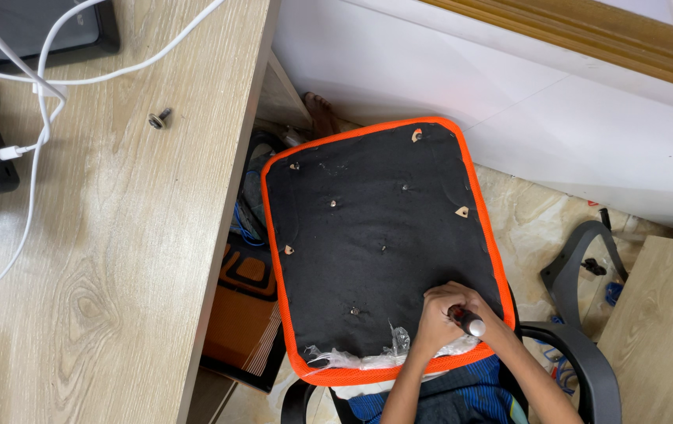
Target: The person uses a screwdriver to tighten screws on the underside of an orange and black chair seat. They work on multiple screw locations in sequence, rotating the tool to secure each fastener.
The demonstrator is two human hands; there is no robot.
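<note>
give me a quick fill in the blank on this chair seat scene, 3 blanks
1. The upturned seat cushion has black fabric underneath and a rim coloured ____.
2. Both hands grip a screwdriver near the cushion's ____ corner as the camera sees it.
3. A loose screw lies on the wooden ____, beside a white cable.

Missing words: orange; lower right; desk

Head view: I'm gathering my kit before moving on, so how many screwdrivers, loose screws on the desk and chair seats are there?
screwdriver: 1
loose screw: 1
chair seat: 1
Total: 3
</note>
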